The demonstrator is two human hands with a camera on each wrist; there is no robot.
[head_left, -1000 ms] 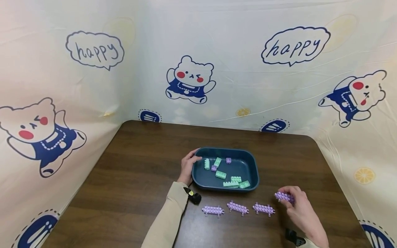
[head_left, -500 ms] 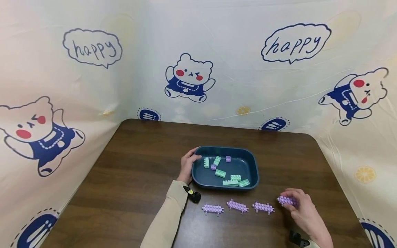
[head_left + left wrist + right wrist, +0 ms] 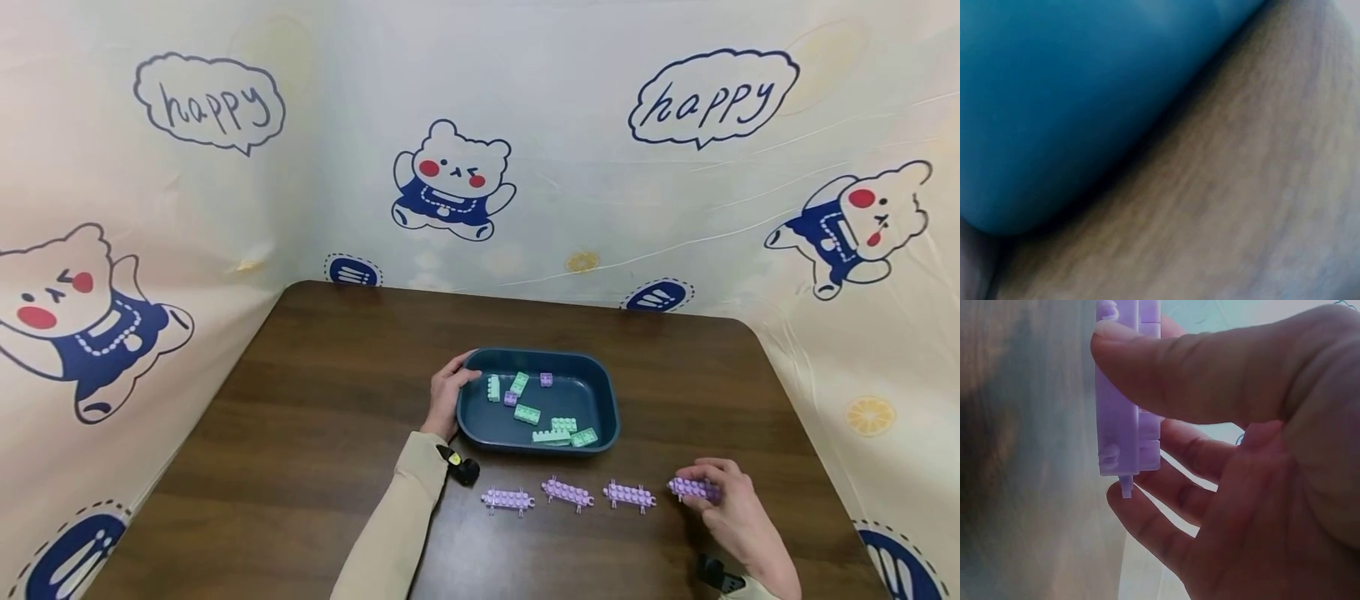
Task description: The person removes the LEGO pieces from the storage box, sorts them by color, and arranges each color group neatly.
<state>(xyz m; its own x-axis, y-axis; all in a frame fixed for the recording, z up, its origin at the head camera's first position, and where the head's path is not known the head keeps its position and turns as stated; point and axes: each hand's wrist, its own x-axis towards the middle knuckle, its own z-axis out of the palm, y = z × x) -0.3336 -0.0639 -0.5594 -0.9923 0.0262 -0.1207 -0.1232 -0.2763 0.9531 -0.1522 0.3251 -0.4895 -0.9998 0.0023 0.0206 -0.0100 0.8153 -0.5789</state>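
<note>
My right hand [image 3: 738,517] pinches a long purple building brick [image 3: 684,487] between thumb and fingers, at the right end of a row. In the right wrist view the thumb crosses the purple brick's [image 3: 1119,434] side, and a thin peg shows at its lower end. Three similar purple bricks lie studs up to its left: one on the left [image 3: 507,499], one in the middle [image 3: 567,492], one on the right [image 3: 630,496]. My left hand [image 3: 446,400] grips the left rim of a dark blue tray [image 3: 611,408]; some of its fingers are hidden.
Several mint green bricks [image 3: 527,414] lie loose in the tray, with two small purple bricks, one nearer the back [image 3: 546,380] and one nearer the left [image 3: 511,399]. The brown wooden table [image 3: 337,375] meets a printed curtain [image 3: 562,125] at its back and sides.
My right hand has shifted slightly right and toward me with the purple brick in it. My left hand stays on the tray. The head view has tilted a little.
</note>
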